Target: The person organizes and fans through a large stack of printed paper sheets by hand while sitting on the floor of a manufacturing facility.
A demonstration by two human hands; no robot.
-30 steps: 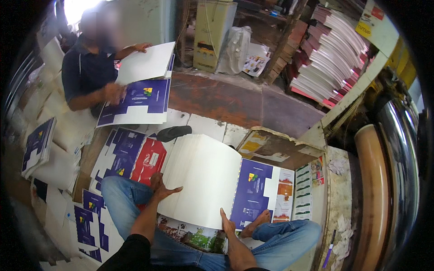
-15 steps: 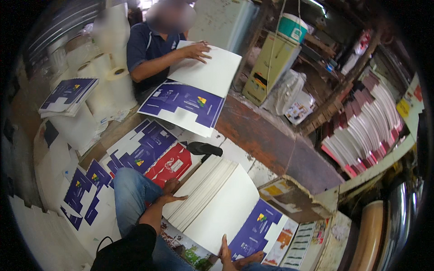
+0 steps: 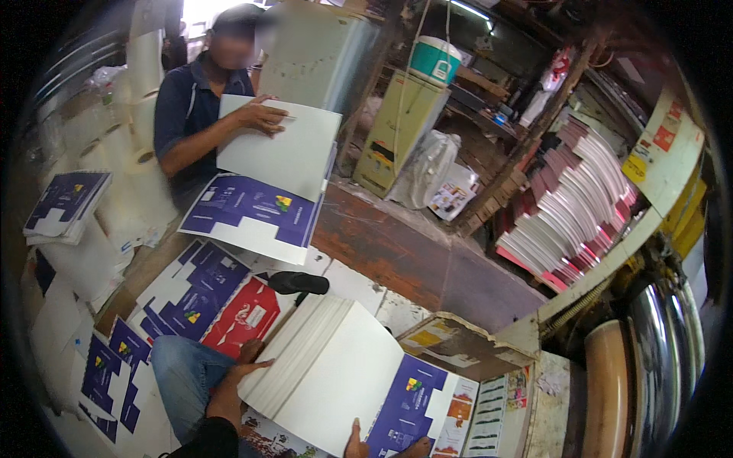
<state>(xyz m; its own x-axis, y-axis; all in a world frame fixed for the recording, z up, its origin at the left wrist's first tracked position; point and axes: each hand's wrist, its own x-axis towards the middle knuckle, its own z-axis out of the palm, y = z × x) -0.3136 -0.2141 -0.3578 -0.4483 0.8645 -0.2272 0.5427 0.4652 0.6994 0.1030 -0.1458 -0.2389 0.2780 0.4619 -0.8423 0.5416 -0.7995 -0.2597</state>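
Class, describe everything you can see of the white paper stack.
The white paper stack looks thick and lies slanted before the person, blank top facing up, layered edges showing as ridged bands toward its left. The left hand touches its left edge; the right hand is at its near right corner, contact unclear. A purple-and-white sheet borders its right side.

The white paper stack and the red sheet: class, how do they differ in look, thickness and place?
Look: the white paper stack has a plain top; the red sheet carries pale printed marks.
Thickness: the stack shows many layered edges; the red sheet shows only a flat face.
Place: the stack lies between the left hand and right hand; the red sheet lies beyond the left hand.
Shared: both lie low before the person.
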